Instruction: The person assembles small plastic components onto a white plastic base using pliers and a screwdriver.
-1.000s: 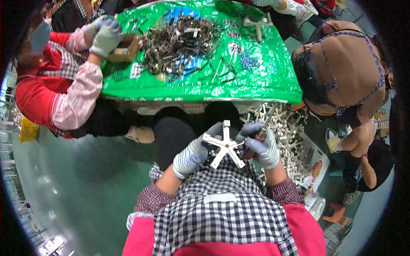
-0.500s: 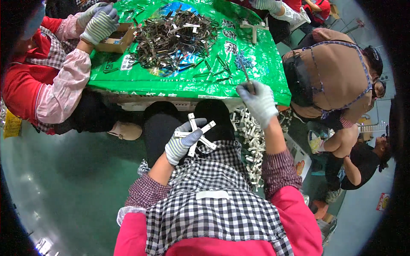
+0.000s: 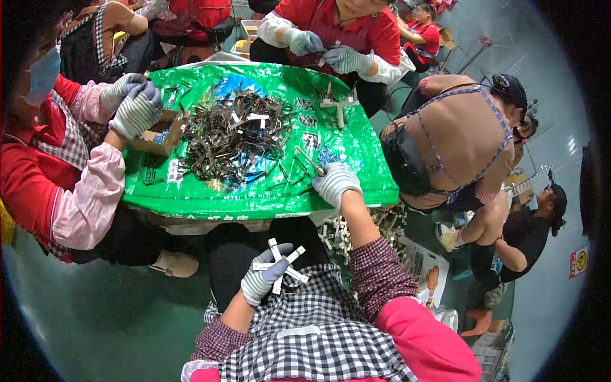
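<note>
Over my lap, my left hand (image 3: 261, 280), in a striped grey-white glove, grips a white X-shaped bracket (image 3: 279, 265) by its middle. The bracket's arms spread out past the fingers. My right hand (image 3: 337, 184), gloved alike, is above the near right part of the green-covered table (image 3: 267, 202). Its fingers are closed on a slender tool (image 3: 309, 161), whose tip points forward and left; its exact kind is unclear. Just beyond that hand lies a small heap of tiny blue pieces (image 3: 328, 155). A few thin dark strips (image 3: 289, 175) lie left of the tool.
A large pile of dark metal strips (image 3: 232, 140) covers the table's middle. Another white bracket (image 3: 339, 108) stands at the far right. Co-workers' gloved hands (image 3: 137, 105) are at the left, by a cardboard box (image 3: 156, 137), and across the table. White parts (image 3: 334, 235) are heaped below the table's right.
The view has tilted up, showing a co-worker opposite. My right hand has moved with the tool beside the blue pieces, and the tool now leans further left. My left hand keeps its hold on the bracket.
</note>
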Demonstrator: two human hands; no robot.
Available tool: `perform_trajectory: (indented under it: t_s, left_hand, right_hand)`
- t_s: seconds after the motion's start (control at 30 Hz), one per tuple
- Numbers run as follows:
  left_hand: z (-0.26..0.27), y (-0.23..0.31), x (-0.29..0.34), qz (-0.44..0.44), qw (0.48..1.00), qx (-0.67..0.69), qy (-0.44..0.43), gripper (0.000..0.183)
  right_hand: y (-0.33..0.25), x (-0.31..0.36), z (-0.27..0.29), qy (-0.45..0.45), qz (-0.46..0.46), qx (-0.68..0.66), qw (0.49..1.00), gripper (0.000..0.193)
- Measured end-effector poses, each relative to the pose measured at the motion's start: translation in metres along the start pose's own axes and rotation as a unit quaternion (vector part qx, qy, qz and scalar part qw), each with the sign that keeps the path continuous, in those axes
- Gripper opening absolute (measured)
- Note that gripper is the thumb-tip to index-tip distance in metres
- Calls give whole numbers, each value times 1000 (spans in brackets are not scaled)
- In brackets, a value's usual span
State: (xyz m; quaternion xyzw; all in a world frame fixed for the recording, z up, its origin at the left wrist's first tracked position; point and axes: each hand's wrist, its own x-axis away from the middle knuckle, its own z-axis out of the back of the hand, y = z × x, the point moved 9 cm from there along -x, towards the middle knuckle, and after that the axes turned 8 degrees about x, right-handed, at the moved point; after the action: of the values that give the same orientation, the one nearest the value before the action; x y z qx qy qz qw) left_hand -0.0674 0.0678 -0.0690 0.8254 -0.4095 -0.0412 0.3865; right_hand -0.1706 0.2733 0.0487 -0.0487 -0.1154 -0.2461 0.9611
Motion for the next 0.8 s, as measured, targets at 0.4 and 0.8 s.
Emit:
perform_trajectory:
  t_s: [0.4,0.8]
  left_hand:
    - [1,1,4,-53,999,-1,13,64]
    - [-38,28,16,21,998,-56,-13,63]
  right_hand:
    - [39,20,-6,39,123,-368,921,22]
    - [-25,104,-60,-215,255,-534,777,18]
